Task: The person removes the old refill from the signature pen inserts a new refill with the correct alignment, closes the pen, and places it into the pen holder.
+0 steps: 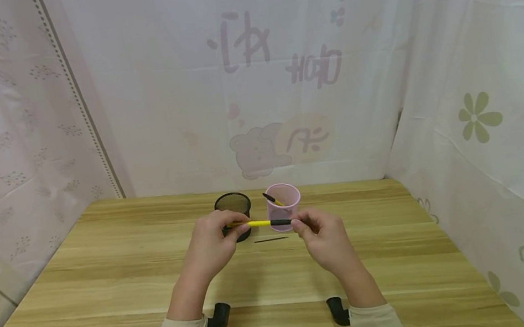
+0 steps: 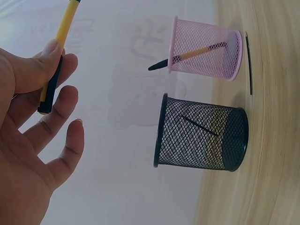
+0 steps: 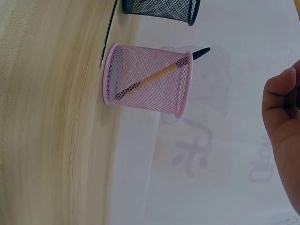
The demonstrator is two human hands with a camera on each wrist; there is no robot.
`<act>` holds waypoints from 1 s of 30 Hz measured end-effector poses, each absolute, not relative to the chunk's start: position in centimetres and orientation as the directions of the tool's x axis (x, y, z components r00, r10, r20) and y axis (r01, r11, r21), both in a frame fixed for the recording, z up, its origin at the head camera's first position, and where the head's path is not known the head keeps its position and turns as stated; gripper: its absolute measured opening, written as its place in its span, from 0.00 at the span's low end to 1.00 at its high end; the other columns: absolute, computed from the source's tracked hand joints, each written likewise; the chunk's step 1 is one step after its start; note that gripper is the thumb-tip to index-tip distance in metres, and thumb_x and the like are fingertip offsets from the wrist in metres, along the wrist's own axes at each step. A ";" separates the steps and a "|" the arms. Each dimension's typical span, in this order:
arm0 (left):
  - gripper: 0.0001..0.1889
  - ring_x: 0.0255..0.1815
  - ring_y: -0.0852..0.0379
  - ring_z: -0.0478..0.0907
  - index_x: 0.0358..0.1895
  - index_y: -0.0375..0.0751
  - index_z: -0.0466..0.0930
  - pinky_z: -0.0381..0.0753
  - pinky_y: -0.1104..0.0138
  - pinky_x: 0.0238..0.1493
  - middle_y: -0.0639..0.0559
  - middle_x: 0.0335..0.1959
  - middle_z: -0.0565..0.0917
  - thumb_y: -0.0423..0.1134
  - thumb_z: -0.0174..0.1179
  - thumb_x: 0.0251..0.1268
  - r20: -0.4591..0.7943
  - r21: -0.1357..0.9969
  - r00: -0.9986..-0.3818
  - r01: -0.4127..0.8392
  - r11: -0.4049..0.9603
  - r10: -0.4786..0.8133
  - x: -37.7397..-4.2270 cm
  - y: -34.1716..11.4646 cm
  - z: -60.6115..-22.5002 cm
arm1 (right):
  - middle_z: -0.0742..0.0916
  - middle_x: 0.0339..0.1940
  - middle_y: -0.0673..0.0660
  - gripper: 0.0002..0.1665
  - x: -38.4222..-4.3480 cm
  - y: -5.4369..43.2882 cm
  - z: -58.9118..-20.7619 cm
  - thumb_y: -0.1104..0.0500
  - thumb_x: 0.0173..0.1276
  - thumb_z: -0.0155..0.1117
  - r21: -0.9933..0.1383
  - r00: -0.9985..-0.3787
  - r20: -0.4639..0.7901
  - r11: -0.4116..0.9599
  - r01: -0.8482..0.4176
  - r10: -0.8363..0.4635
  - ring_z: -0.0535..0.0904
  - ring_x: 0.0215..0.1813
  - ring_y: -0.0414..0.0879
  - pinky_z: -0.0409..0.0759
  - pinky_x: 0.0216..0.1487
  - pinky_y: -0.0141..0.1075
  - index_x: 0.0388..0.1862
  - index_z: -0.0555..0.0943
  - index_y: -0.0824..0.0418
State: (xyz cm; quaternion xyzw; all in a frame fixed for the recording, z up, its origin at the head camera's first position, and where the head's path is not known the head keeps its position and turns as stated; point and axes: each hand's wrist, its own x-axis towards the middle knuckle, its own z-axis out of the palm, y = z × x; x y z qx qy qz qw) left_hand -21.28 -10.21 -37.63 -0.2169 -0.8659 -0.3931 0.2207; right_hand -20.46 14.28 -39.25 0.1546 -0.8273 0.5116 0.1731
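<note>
A yellow and black pen (image 1: 260,223) is held level between both hands above the table. My left hand (image 1: 213,244) pinches one end between thumb and index finger; in the left wrist view its other fingers curl loosely, apart from the pen (image 2: 66,23). At the black end, my right hand (image 1: 326,237) grips with thumb and fingers. Behind them stand a pink mesh pen cup (image 2: 199,40), with another yellow and black pen (image 3: 159,75) leaning in it, and a black mesh pen cup (image 2: 192,154), with a thin dark stick inside. One thin black refill (image 1: 271,239) lies before the cups.
The wooden table (image 1: 110,296) ends at a white printed curtain (image 1: 160,116) behind the cups, and similar cloth hangs on both sides. Black curved fittings (image 1: 219,318) sit at the wrists, by the light sleeves.
</note>
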 end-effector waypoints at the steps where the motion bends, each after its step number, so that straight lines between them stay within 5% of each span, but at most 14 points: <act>1: 0.04 0.35 0.61 0.81 0.41 0.46 0.93 0.80 0.67 0.36 0.53 0.36 0.91 0.34 0.75 0.64 0.551 0.586 -0.810 0.547 0.598 0.201 -21.3 -10.2 -37.6 | 0.87 0.30 0.57 0.04 -20.5 14.2 -39.3 0.67 0.75 0.68 -0.787 -0.889 0.451 0.435 -0.439 -0.081 0.77 0.32 0.38 0.79 0.35 0.28 0.37 0.86 0.65; 16: 0.04 0.36 0.59 0.83 0.41 0.46 0.93 0.81 0.66 0.38 0.53 0.37 0.91 0.35 0.74 0.66 0.526 0.589 -0.827 0.523 0.616 0.200 -21.2 -10.4 -37.4 | 0.81 0.24 0.55 0.17 -20.7 13.8 -39.1 0.60 0.83 0.61 -0.773 -0.898 0.431 0.475 -0.420 -0.093 0.68 0.24 0.35 0.69 0.23 0.29 0.31 0.84 0.63; 23: 0.04 0.37 0.58 0.83 0.42 0.45 0.93 0.82 0.64 0.39 0.53 0.38 0.92 0.35 0.73 0.67 0.515 0.594 -0.834 0.512 0.620 0.195 -21.3 -10.5 -37.2 | 0.87 0.29 0.56 0.15 -20.7 14.0 -38.9 0.56 0.83 0.62 -0.794 -0.907 0.410 0.451 -0.407 -0.096 0.76 0.29 0.38 0.77 0.30 0.29 0.37 0.87 0.63; 30: 0.05 0.32 0.60 0.78 0.43 0.44 0.92 0.78 0.68 0.34 0.51 0.39 0.92 0.33 0.73 0.67 0.534 0.592 -0.823 0.525 0.612 0.190 -21.3 -10.8 -37.2 | 0.92 0.41 0.61 0.07 -20.7 14.2 -38.8 0.63 0.75 0.70 -0.787 -0.893 0.431 0.430 -0.443 -0.130 0.84 0.38 0.39 0.82 0.40 0.29 0.49 0.88 0.64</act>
